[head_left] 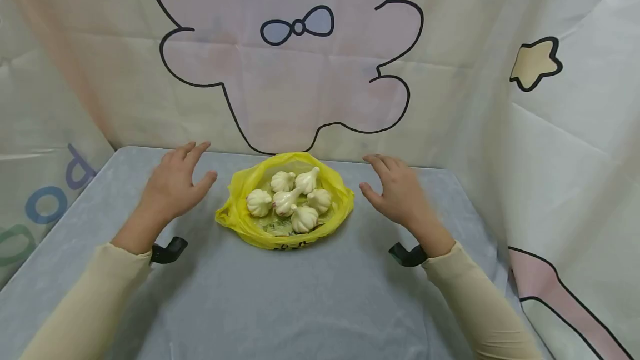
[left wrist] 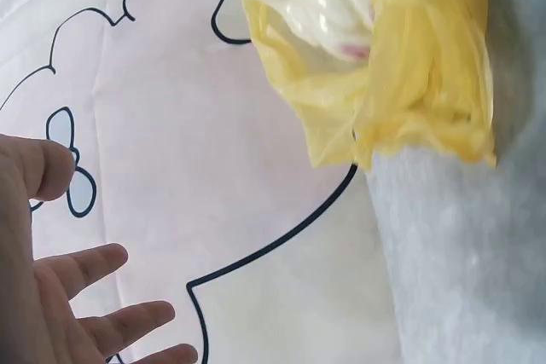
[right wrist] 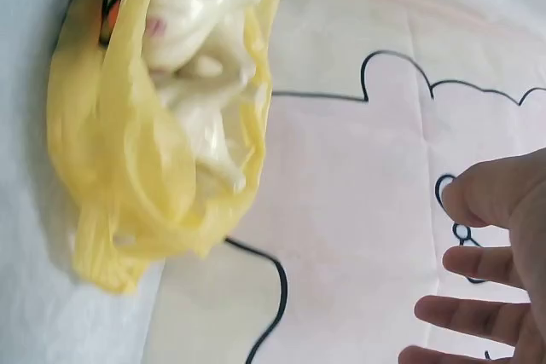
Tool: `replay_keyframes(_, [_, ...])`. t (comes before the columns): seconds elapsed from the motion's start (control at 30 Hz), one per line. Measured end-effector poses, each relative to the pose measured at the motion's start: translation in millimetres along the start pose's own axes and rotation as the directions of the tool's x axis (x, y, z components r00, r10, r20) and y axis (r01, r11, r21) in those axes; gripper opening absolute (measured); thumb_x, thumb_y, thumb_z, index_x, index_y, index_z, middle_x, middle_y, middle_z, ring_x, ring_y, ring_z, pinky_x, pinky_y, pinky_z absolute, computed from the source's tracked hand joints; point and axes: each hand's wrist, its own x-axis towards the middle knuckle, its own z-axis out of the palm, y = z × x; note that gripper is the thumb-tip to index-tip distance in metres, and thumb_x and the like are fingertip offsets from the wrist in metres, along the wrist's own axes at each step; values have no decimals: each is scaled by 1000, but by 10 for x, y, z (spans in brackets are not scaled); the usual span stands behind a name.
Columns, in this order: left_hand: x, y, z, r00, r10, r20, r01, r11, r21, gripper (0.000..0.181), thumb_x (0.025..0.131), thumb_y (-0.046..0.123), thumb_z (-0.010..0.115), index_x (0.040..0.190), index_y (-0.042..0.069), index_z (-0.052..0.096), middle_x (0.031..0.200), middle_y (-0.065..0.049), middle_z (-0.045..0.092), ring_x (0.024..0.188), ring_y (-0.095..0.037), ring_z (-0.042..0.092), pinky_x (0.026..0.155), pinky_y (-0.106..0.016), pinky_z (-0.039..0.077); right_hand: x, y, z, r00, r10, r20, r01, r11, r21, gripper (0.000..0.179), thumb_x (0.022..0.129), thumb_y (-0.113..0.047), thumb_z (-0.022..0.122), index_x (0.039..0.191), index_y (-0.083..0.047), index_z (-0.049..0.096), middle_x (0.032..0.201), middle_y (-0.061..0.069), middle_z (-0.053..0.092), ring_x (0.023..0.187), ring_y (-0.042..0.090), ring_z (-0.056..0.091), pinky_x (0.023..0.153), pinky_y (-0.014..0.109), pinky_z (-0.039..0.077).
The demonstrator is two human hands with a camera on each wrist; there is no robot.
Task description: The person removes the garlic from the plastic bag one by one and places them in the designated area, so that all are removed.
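Observation:
A yellow plastic bag [head_left: 240, 226] stands on the table with its mouth spread wide. Several white garlic bulbs [head_left: 304, 219] lie inside it, some with a pinkish tint at the base. To the left of the bag my left hand [head_left: 172, 182] hovers apart from it, fingers extended and thumb spread. My right hand [head_left: 397, 190] is held the same way on the other side, palm turned toward the bag. Neither hand holds anything. The left wrist view shows the bag [left wrist: 426, 57] beyond spread fingers; in the right wrist view garlic [right wrist: 192, 19] pokes up at the bag's opening.
A grey cloth covers the table [head_left: 300, 304]. Behind it hangs a pale curtain [head_left: 465, 32] printed with a pink cartoon animal, close to the table's back edge. More printed fabric hangs at both sides. A black band [head_left: 170, 250] sits at each wrist.

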Motion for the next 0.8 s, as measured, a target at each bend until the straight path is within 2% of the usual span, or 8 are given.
replay_keyframes(0.1, [-14, 34, 46, 998, -19, 53, 25, 993, -114, 62, 96, 41, 46, 151, 15, 31, 151, -22, 34, 133, -49, 32, 98, -70, 32, 14, -111, 56, 999, -15, -31, 19, 991, 130, 43, 88, -26, 64, 127, -9, 58, 124, 11, 62, 113, 31, 58, 94, 48, 49])
replay_keyframes(0.23, [-17, 51, 136, 994, -31, 103, 53, 976, -212, 61, 97, 41, 45, 151, 17, 31, 153, -18, 32, 138, -43, 29, 103, -68, 30, 43, -230, 153, 1000, 2, -31, 6, 968, 251, 36, 88, -22, 65, 122, -10, 61, 120, 8, 64, 109, 27, 59, 90, 45, 50])
replay_keyframes(0.43, [-37, 33, 314, 992, -15, 122, 57, 935, -349, 58, 98, 38, 49, 150, 17, 34, 152, -19, 33, 134, -43, 36, 101, -65, 36, 119, -315, 401, 999, -7, -33, 19, 921, 388, 30, 86, -17, 68, 115, -9, 65, 112, 8, 68, 97, 27, 64, 75, 41, 55])
replay_keyframes(0.63, [-63, -10, 489, 992, -14, 129, 68, 902, -426, 56, 97, 38, 51, 147, 16, 39, 150, -20, 35, 129, -43, 40, 98, -62, 41, 163, -380, 678, 1000, 5, 26, -17, 871, 491, 25, 86, -16, 69, 110, -10, 67, 110, 7, 68, 97, 32, 64, 73, 42, 55])
replay_keyframes(0.8, [-72, -25, 588, 987, -29, 161, 100, 885, -454, 56, 96, 37, 52, 146, 14, 41, 149, -21, 35, 129, -44, 41, 98, -62, 41, 191, -394, 842, 993, 28, 113, -82, 856, 510, 25, 85, -14, 69, 109, -6, 68, 108, 11, 68, 99, 33, 63, 79, 49, 54])
